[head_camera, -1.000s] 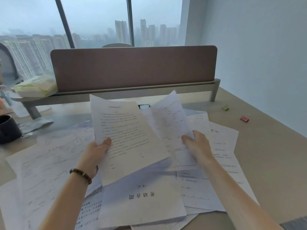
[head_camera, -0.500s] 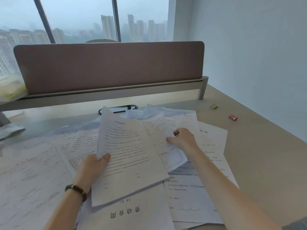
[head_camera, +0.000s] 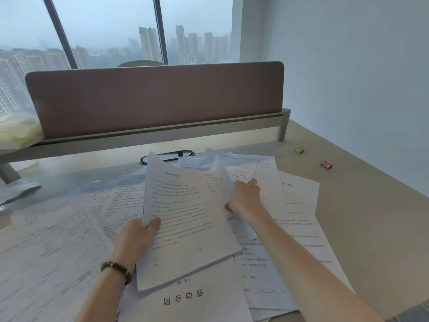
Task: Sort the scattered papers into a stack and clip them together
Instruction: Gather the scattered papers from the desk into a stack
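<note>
Meanwhile my left hand pinches the white printed bundle of sheets by its left edge, thumb on top, lifted over the scattered white papers covering the beige worktop. My right hand curls its fingers around a loose white sheet behind the bundle. Well off to the right lie the green binder clip and pink binder clip. That one-sided pinch could let sheets fan out and slide. Compared with a moment ago, my right hand sits closer against the bundle.
</note>
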A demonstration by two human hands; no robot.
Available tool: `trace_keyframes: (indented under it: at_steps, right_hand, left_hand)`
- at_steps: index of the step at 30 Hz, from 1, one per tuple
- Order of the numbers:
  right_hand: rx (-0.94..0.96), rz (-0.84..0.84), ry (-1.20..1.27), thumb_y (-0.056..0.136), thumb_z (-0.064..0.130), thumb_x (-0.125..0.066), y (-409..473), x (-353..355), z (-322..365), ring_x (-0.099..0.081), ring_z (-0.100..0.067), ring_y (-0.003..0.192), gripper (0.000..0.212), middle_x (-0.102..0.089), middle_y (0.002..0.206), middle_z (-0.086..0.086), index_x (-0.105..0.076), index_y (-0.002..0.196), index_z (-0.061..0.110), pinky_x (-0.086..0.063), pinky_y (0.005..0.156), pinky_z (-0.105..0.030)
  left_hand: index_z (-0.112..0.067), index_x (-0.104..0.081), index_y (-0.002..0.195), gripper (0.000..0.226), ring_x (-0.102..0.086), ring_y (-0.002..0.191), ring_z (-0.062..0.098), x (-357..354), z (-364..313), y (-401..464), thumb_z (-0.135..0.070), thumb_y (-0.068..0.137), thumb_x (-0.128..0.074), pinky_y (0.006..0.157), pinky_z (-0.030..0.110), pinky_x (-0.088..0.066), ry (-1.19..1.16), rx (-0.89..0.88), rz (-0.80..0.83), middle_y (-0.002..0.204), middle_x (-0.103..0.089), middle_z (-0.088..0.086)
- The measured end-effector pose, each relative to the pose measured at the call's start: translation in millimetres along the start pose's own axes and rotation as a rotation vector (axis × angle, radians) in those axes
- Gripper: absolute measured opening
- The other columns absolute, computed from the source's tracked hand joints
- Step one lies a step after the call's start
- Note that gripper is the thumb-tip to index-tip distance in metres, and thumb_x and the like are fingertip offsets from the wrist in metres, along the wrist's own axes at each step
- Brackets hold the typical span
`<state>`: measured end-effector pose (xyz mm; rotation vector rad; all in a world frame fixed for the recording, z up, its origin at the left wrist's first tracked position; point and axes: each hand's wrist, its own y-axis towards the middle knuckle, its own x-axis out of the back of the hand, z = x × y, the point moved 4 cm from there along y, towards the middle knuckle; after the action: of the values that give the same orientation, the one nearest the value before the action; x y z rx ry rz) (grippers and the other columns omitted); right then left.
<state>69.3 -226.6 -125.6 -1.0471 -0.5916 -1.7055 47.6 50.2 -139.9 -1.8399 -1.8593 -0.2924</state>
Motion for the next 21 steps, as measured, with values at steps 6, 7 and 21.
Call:
trace_keyframes:
  at_steps: [6, 7, 21]
  right_hand:
    - [0.022, 0.001, 0.168, 0.08, 0.008, -0.075, 7.8, 1.1, -1.6, -0.047, -0.029, 0.118, 0.036, -0.054, 0.099, -0.005, -0.058, 0.112, 0.008, -0.04, 0.071, -0.027]
    - [0.016, -0.023, 0.227, 0.08, 0.008, -0.075, 7.9, 2.6, -5.1, -0.054, -0.027, 0.109, 0.034, -0.056, 0.095, -0.003, -0.061, 0.111, 0.006, -0.04, 0.067, -0.027]
    - [-0.19, -0.207, 0.585, 0.086, 0.015, -0.079, 10.9, 57.2, -73.3, -0.066, -0.028, 0.09, 0.014, -0.069, 0.09, -0.004, -0.065, 0.085, 0.011, -0.05, 0.063, -0.025]
  left_hand:
    - [-0.01, -0.072, 0.084, 0.028, -0.07, 0.067, 0.022, 0.3, -1.8, -0.8, -0.029, 0.099, -0.057, 0.056, 0.025, -0.049, 0.002, -0.015, 0.004, 0.074, -0.074, 0.004]
    - [-0.01, -0.072, 0.083, 0.028, -0.071, 0.068, 0.022, 0.3, -1.6, -0.5, -0.029, 0.099, -0.057, 0.056, 0.025, -0.05, -0.005, -0.011, 0.006, 0.074, -0.074, 0.004]
    - [-0.005, -0.072, 0.092, 0.022, -0.075, 0.073, 0.033, 2.1, 2.8, -0.6, -0.025, 0.095, -0.064, 0.069, 0.044, -0.061, -0.22, 0.061, 0.016, 0.079, -0.078, 0.011]
